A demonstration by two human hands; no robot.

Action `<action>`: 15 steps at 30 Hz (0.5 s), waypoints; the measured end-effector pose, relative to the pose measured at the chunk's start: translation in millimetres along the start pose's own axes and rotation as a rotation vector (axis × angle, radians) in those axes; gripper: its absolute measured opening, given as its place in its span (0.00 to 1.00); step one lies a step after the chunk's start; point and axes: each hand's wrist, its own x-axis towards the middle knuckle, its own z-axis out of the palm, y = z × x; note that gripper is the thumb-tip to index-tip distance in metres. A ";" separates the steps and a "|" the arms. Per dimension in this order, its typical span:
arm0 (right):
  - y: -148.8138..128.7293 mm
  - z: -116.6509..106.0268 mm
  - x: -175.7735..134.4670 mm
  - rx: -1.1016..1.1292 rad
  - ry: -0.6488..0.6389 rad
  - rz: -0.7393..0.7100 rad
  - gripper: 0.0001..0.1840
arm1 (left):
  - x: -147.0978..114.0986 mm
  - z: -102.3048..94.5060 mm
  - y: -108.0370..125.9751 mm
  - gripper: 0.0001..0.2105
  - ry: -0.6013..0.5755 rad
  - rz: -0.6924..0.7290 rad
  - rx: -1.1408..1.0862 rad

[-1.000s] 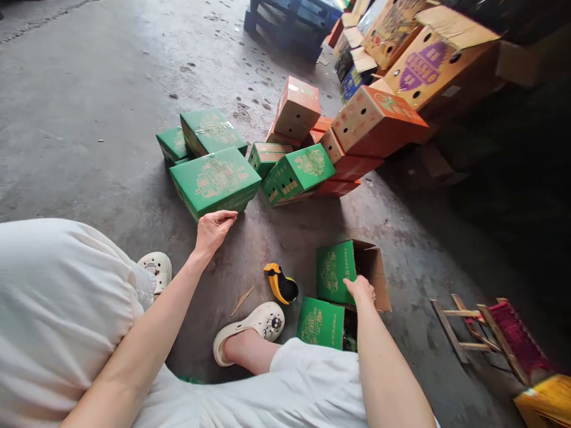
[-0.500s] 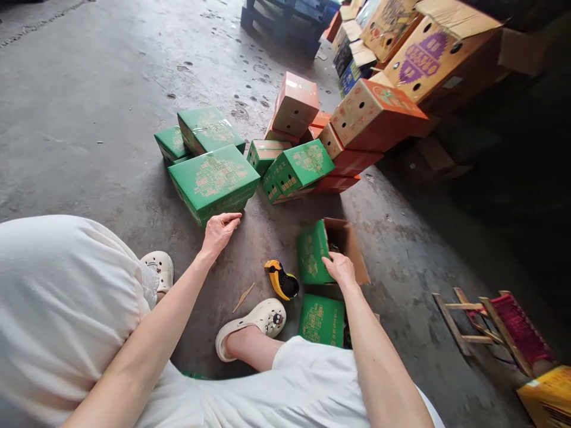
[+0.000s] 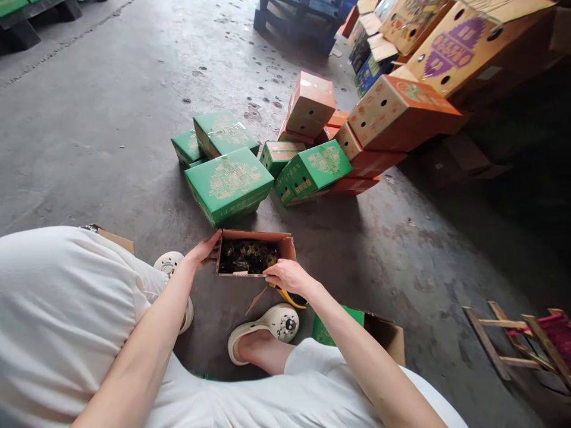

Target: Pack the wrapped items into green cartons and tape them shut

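Note:
An open cardboard box (image 3: 285, 242) is between my two hands, its open top facing me. Dark, shiny contents (image 3: 247, 255) fill it; I cannot make out what they are. My left hand (image 3: 205, 251) presses against the box's left side, with part of the fingers behind it. On the near right edge, my right hand (image 3: 288, 276) grips the rim with its fingers closed. Just below the box, a yellow and black tape dispenser (image 3: 292, 297) lies on the floor, partly covered by my right hand and arm.
Closed green boxes (image 3: 229, 181) are stacked ahead, beside orange boxes (image 3: 379, 160). Another open green box (image 3: 388, 336) stands by my right knee. A wooden folding stool (image 3: 513, 339) is at the right. A brown strip (image 3: 256, 301) lies near my shoe (image 3: 267, 330).
The open box has moved left from beside the other open box to in front of me, and its opening now faces me. My left hand has come onto its side.

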 end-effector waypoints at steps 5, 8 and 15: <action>5.2 -21.3 -17.8 0.330 -0.009 0.085 0.19 | -2.2 -1.8 -3.1 0.35 -0.008 0.109 -0.064; 9.1 -27.5 -11.9 0.211 0.092 0.258 0.18 | -9.9 11.1 10.8 0.27 0.249 0.321 0.162; -7.3 1.6 40.7 0.027 -0.021 0.458 0.37 | -37.5 47.1 31.6 0.13 0.479 0.684 0.725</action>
